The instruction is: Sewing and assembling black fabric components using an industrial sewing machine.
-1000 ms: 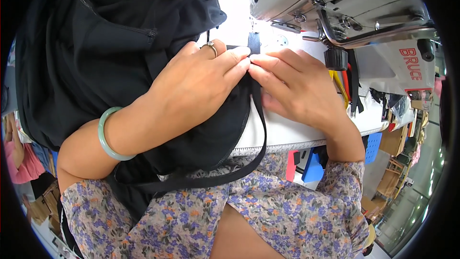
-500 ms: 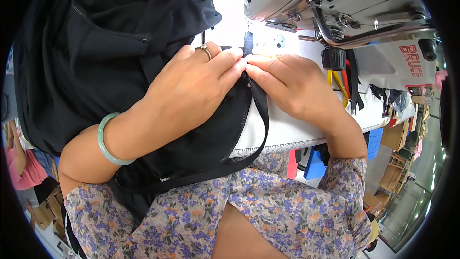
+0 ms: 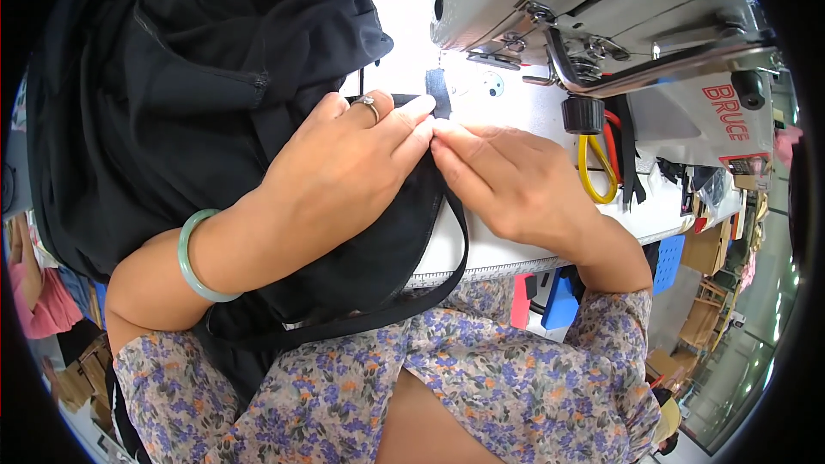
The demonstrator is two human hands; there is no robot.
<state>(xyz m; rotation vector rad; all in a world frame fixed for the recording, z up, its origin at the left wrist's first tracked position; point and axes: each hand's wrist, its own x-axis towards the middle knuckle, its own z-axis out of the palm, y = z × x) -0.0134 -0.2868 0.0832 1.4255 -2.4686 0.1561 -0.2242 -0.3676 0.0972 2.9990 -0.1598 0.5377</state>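
My left hand (image 3: 348, 159), with a ring and a pale green bangle at the wrist, pinches the edge of a black garment (image 3: 198, 137) together with a narrow black fabric strip (image 3: 461, 245). My right hand (image 3: 516, 180) meets it fingertip to fingertip, pinching the same strip. The strip's dark end (image 3: 436, 84) sticks out beyond my fingertips toward the sewing machine (image 3: 601, 9). From my hands the strip loops down past the table edge and across my lap. What lies exactly between the fingertips is hidden.
Under the machine arm lie yellow-handled scissors (image 3: 595, 176) and a red handle (image 3: 614, 142). A metal lever with a black knob (image 3: 583, 115) hangs close above my right hand. A ruler tape (image 3: 498, 270) runs along the front edge of the white table (image 3: 516, 249).
My right hand has shifted slightly down and left, its fingertips still against my left hand's. The strip's free end now tilts. The whole view has shifted slightly too.
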